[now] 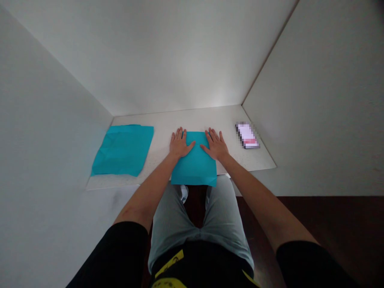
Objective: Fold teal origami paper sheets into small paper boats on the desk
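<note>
The left hand [180, 145] and right hand [215, 146] lay flat, fingers spread apart, on the far corners of a teal sheet [195, 165] at the front edge of the tabletop [192, 118]. A second sheet [123, 150] lay near the left edge, and a pixelated phone [247, 136] near the right edge.

On the counter [195, 118], one sheet [195, 166] sits at the near edge, with the left hand [180, 145] and right hand [216, 146] resting on it side by side. A second sheet [123, 150] lies to its left, and a phone [247, 135] lies to its right, beside the right wall [312, 100].
</note>
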The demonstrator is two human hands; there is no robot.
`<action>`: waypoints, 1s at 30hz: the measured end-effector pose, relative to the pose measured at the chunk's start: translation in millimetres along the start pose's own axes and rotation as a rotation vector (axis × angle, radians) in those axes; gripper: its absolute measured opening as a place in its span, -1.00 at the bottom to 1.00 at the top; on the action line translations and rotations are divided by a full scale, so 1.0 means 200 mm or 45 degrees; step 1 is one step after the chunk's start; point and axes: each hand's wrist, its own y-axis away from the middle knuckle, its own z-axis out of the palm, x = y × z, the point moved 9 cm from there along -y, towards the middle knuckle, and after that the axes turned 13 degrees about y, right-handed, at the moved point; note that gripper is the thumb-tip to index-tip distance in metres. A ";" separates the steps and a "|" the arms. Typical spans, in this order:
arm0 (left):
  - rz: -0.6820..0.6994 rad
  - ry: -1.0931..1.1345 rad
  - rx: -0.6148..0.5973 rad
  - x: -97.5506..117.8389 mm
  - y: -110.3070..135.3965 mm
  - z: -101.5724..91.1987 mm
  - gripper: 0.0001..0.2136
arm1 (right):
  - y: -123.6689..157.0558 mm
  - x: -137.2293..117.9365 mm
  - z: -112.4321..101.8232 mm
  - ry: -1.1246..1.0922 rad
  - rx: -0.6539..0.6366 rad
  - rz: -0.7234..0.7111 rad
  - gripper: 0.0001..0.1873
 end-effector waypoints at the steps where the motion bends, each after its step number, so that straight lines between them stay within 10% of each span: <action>1: -0.002 -0.004 0.000 0.00 0.00 0.00 -0.10 | 0.01 -0.02 -0.03 0.003 0.040 -0.043 -0.14; 6: 0.017 0.004 0.001 0.03 0.01 -0.02 -0.13 | 0.09 -0.18 -0.10 -0.020 0.062 -0.342 -0.40; 30: 0.023 0.051 0.022 0.01 0.01 -0.02 -0.15 | 0.15 -0.16 -0.02 -0.005 -0.074 -0.250 -0.27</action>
